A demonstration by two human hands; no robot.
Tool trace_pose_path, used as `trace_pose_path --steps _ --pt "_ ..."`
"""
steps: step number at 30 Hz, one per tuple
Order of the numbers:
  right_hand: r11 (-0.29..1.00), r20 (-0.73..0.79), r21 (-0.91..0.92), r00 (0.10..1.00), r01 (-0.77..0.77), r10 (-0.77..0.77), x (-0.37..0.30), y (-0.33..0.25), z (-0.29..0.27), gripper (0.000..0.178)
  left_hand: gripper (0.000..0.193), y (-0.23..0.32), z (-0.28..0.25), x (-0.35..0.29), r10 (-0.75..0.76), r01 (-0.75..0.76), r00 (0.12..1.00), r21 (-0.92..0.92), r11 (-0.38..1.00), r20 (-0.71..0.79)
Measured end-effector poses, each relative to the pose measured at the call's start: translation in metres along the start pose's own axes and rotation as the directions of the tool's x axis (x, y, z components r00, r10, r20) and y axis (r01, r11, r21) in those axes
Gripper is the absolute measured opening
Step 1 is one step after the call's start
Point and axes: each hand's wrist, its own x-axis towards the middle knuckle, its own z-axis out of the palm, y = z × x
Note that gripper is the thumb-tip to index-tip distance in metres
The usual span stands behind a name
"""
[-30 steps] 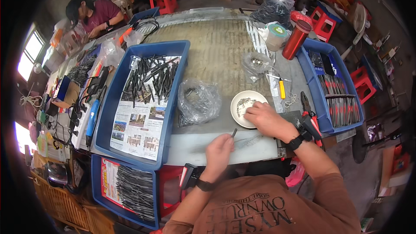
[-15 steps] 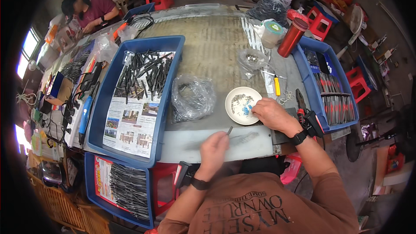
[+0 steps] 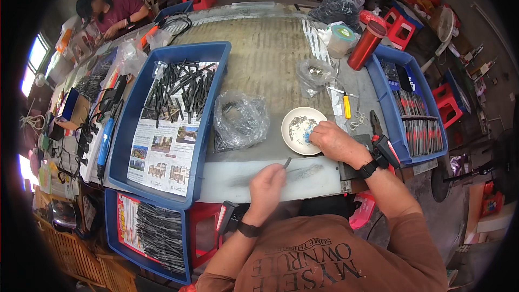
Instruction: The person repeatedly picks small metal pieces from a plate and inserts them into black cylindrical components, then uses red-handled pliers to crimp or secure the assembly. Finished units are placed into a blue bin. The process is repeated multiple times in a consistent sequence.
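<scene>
My left hand [image 3: 267, 185] is closed above the pale board [image 3: 319, 176] at the table's near edge. A short dark strip [image 3: 287, 162] pokes up from between its thumb and fingers; the rest of the strip is hidden by the hand. At the right rim of a round white dish [image 3: 288, 143], my right hand [image 3: 334, 141] has its fingertips pinched down among small blue pieces [image 3: 307, 134]. Whether they hold a piece is hidden. Small metal parts [image 3: 303, 124] lie scattered in the same dish. Left of the dish rests a clear plastic bag [image 3: 241, 121] with dark contents.
A blue tray [image 3: 197, 176] of black strips on newspaper stands left; another blue tray [image 3: 189, 249] sits lower. Right are a yellow-handled screwdriver [image 3: 346, 107], pliers [image 3: 375, 123], a red flask [image 3: 367, 46] and a blue bin [image 3: 413, 154]. A person [image 3: 121, 11] works far left.
My right hand's fingers have curled and dipped further into the dish, over the blue pieces. My left hand stays nearly in place with the dark strip.
</scene>
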Motion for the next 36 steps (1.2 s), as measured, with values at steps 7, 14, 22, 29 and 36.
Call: trace_pose_path --steps 7,14,22,29,36 --pt "0.996 0.118 -0.064 0.991 0.064 -0.056 0.003 0.004 0.001 0.003 0.012 -0.002 0.001 0.0 0.009 -0.009 1.0 -0.001 1.0 -0.002" --pt "0.998 0.145 -0.047 0.988 -0.047 0.053 0.007 -0.003 -0.003 0.004 0.012 -0.001 0.003 0.001 -0.034 0.033 0.999 -0.029 0.999 -0.026" --pt "0.874 -0.077 0.436 0.958 -0.216 0.275 0.001 -0.041 -0.029 0.008 0.014 0.011 0.01 0.003 -0.142 0.134 0.989 -0.194 0.972 -0.029" --pt "0.579 0.006 0.739 0.863 -0.344 0.505 -0.006 -0.079 -0.033 0.012 0.016 0.026 0.021 0.003 -0.152 0.149 0.988 -0.217 0.965 0.003" --pt "0.522 0.012 0.777 0.837 -0.351 0.546 -0.009 -0.09 -0.027 0.014 0.014 0.032 0.03 0.0 -0.133 0.126 0.991 -0.235 0.964 -0.015"
